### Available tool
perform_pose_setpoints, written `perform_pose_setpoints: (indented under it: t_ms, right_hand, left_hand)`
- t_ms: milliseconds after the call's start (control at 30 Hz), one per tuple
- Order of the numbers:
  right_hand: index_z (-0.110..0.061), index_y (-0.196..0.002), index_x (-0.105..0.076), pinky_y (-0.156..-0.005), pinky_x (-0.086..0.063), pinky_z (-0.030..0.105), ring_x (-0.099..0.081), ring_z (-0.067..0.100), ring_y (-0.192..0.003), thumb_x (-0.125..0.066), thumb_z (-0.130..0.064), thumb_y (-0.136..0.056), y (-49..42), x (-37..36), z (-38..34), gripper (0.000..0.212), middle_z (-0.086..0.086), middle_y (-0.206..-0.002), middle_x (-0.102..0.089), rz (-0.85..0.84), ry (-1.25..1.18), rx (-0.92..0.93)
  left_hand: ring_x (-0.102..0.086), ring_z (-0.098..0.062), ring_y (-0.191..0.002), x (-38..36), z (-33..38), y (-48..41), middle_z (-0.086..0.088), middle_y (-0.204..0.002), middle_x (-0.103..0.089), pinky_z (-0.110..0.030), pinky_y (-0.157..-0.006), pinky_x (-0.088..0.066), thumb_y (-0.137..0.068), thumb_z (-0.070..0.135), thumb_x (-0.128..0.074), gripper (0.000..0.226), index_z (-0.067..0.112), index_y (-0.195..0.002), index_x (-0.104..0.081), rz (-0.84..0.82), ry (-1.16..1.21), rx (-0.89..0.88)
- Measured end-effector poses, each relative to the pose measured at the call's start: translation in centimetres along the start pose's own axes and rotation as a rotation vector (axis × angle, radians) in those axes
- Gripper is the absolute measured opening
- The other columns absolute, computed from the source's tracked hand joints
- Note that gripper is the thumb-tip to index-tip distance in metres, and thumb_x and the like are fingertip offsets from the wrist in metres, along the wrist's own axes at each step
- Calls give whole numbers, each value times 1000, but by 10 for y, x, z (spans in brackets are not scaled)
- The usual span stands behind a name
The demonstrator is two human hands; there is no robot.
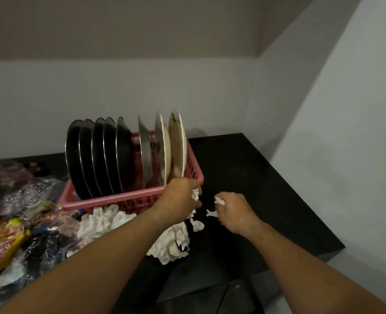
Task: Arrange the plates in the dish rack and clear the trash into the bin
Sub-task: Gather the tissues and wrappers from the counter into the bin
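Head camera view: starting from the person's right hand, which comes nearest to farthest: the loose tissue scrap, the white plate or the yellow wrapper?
From the right hand:
1. the tissue scrap, just left of it on the black counter.
2. the white plate, upright at the right end of the pink dish rack, farther back.
3. the yellow wrapper, far left in the trash heap.

Pink dish rack [110, 201] on black worktop [255, 177] holds upright plates [101, 155]. Left hand [178, 196] and right hand [235, 211] each grip crumpled tissue [195, 194].
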State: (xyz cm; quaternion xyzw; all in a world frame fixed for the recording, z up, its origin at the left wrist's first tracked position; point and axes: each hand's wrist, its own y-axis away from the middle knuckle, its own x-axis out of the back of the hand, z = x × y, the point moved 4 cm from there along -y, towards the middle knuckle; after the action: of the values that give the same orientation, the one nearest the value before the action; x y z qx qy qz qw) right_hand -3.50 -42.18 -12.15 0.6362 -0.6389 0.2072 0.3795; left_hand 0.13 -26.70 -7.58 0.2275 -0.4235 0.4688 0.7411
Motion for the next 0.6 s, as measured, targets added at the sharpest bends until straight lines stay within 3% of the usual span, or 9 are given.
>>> perform_pose_setpoints:
  t_ms: [67, 133, 267, 367, 467, 600]
  right_hand:
    - [-20, -94, -66, -71, -60, 41, -67, 20, -78, -51, -16, -100, 11, -2, -17, 17, 5, -92, -66, 27, 49, 23]
    - [-18, -90, -66, -71, -58, 43, -66, 23, -77, -49, -19, -101, 22, -5, -34, 21, 5, -89, -66, 63, 54, 29]
    - [-26, -101, -67, -63, -53, 26, -66, 12, -81, -57, -29, -98, 43, -14, -59, 10, -7, -92, -64, 176, -17, 61]
    - [-24, -77, -64, -54, -45, 25, -59, 10, -63, -61, -42, -94, 59, -22, -69, 25, -4, -76, -64, 268, 20, 40]
    - [-19, -64, -57, -50, -43, 30, -51, 12, -52, -52, -50, -97, 76, -26, -78, 45, 1, -63, -59, 352, 39, 22]
    - [-20, -57, -51, -46, -35, 26, -44, 8, -45, -46, -47, -100, 101, -31, -87, 51, -4, -55, -51, 379, 24, 47]
  left_hand:
    - [-62, -6, -76, 14, -7, 10, 9, -82, -62, -22, -62, -49, -71, 30, -83, 24, 31, -71, -59, 15, 5, -19]
    - [-60, -2, -65, 28, -17, 22, 11, -74, -61, -20, -53, -46, -66, 42, -84, 31, 33, -64, -55, 34, 26, -46]
    - [-58, 1, -54, 52, -35, 44, 12, -66, -61, -15, -46, -39, -65, 61, -75, 34, 34, -67, -55, 72, 36, -99]
    - [-57, -3, -46, 64, -42, 62, 10, -57, -62, -21, -42, -40, -67, 72, -61, 39, 33, -70, -63, 111, 93, -93]
    - [-53, -7, -40, 68, -44, 79, 5, -50, -60, -26, -42, -41, -81, 65, -53, 43, 28, -62, -63, 136, 88, -73]
    - [-39, -6, -30, 70, -46, 102, 6, -39, -46, -22, -38, -31, -93, 47, -53, 49, 18, -54, -53, 163, 53, -39]
